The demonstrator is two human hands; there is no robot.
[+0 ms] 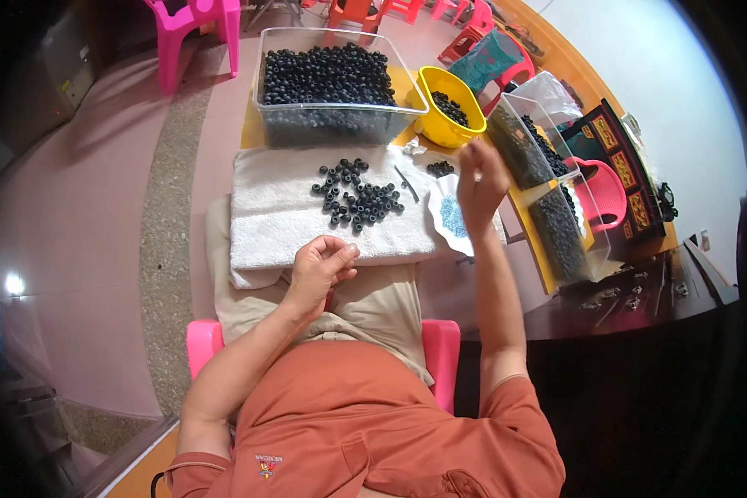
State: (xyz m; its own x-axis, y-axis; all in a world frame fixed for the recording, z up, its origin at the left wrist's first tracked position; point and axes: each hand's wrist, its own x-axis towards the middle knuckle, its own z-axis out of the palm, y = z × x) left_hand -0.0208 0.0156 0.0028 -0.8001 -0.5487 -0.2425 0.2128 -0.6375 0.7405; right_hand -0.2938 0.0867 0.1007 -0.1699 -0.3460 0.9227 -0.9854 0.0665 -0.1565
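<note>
L grip (319, 267): we're holding this hand low by the towel's near edge, thumb + index tips meeting; we're not seeing anything btwn them, tho a tiny bit could be hiding.
R grip (483, 187): we're holding this one up by the dish; it's blurring, so we can't tell how far open it is or if it's gripping anything.
Dark beads (358, 206): they're lying loose mid-towel, just beyond the L hand, prob. for easy reach.
White towel (266, 228): it's spreading in front of our lap, prob. stopping beads rolling.
White dish (436, 199): it's holding small blue bits (452, 217), prob. so they're not scattering.
Dark slim tool (407, 184): it's lying btwn beads & dish.
Bulk stock: a clear tub (278, 131) and yellow basket (440, 129) are holding more dark beads at the back, prob. leaving the towel for a small batch.
Bench (251, 124): yellowish top's showing beside the tub.
Room: we're sitting on a pink chair (442, 357); a pink stool (168, 50) is standing on the pale floor (91, 249), far L.
</note>
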